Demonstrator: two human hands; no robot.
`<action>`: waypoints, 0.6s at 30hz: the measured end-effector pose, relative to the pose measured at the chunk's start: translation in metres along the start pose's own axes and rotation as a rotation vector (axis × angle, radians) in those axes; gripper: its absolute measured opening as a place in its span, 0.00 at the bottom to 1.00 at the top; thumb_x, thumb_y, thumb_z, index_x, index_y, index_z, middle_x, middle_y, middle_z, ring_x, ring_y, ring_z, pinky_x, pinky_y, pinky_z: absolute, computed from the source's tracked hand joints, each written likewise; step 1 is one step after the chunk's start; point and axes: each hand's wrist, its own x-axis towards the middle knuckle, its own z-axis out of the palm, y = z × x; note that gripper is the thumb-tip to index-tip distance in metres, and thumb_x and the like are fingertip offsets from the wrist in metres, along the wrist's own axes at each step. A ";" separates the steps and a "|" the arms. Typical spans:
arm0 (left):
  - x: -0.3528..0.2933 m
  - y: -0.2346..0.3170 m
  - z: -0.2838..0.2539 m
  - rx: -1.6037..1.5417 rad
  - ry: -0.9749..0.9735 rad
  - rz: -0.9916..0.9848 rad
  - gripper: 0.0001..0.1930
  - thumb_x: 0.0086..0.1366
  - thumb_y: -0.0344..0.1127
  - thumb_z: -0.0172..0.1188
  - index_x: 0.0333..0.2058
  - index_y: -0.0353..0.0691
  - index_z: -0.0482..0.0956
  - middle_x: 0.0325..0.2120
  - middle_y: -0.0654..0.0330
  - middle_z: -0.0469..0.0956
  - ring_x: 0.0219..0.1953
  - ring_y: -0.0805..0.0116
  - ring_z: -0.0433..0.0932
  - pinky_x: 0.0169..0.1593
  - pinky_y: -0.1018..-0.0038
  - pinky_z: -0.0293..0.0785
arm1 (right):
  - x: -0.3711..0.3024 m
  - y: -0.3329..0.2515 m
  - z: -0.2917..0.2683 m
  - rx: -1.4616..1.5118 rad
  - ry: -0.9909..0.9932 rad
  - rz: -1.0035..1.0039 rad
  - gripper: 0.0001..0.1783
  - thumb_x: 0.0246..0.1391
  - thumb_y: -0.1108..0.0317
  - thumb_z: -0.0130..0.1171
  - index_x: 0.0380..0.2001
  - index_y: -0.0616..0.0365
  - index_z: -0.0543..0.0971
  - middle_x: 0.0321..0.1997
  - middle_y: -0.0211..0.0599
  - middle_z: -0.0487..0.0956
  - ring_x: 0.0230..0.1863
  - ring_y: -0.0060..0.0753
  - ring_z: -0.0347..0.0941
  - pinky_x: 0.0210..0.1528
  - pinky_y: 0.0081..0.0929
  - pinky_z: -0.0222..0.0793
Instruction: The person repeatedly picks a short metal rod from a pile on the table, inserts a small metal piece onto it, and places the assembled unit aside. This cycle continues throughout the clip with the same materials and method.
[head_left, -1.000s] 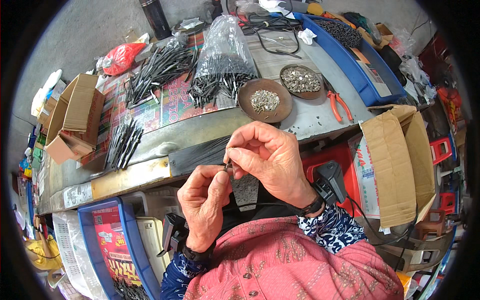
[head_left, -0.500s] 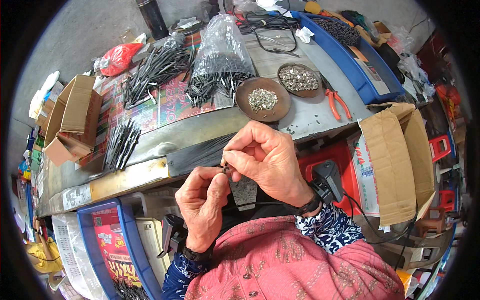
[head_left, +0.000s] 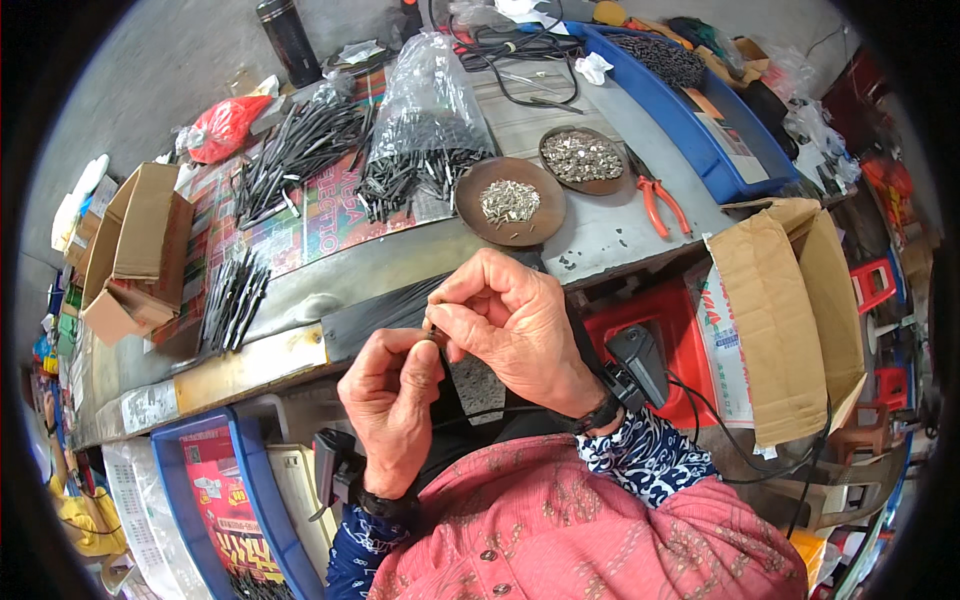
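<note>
My left hand (head_left: 392,405) and my right hand (head_left: 515,332) meet fingertip to fingertip in front of the table edge. Left thumb and forefinger pinch a small dark piece (head_left: 429,329), mostly covered by the fingers. My right hand's thumb and forefinger press together against its upper end; whatever they hold is too small to name. Just beyond the hands, a brown round dish (head_left: 468,216) holds short metal pins (head_left: 509,201). A second dish (head_left: 610,184) behind it carries small silvery metal pieces (head_left: 580,157).
Red-handled pliers (head_left: 662,208) lie right of the dishes. Black rod-like parts sit in a pile (head_left: 300,145), a clear bag (head_left: 425,95) and a small row (head_left: 235,300). Cardboard boxes stand left (head_left: 150,225) and right (head_left: 775,330). A blue tray (head_left: 735,175) lies far right.
Both hands hold their pinch, and the fingertips have drawn closer, covering more of the small dark piece. The whole view has shifted slightly.
</note>
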 end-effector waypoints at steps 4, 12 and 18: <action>0.004 0.003 -0.005 0.042 -0.040 -0.028 0.06 0.67 0.29 0.58 0.35 0.32 0.78 0.22 0.67 0.74 0.20 0.84 0.67 0.24 0.87 0.62 | 0.001 -0.008 -0.021 -0.166 -0.011 -0.095 0.09 0.56 0.74 0.62 0.39 0.63 0.75 0.32 0.29 0.76 0.32 0.15 0.73 0.33 0.15 0.72; 0.026 -0.009 -0.009 0.055 -0.024 0.157 0.08 0.68 0.31 0.57 0.37 0.31 0.77 0.31 0.60 0.80 0.29 0.75 0.77 0.39 0.80 0.72 | 0.028 -0.025 -0.151 -1.396 0.537 -0.384 0.12 0.49 0.67 0.64 0.36 0.60 0.78 0.33 0.41 0.78 0.37 0.44 0.75 0.39 0.39 0.69; 0.042 -0.018 -0.011 0.023 -0.001 0.157 0.07 0.68 0.30 0.57 0.38 0.31 0.77 0.33 0.60 0.79 0.33 0.73 0.78 0.42 0.78 0.72 | 0.024 -0.012 -0.200 -1.801 0.682 -0.128 0.26 0.47 0.58 0.66 0.48 0.58 0.74 0.43 0.43 0.75 0.47 0.48 0.70 0.45 0.47 0.66</action>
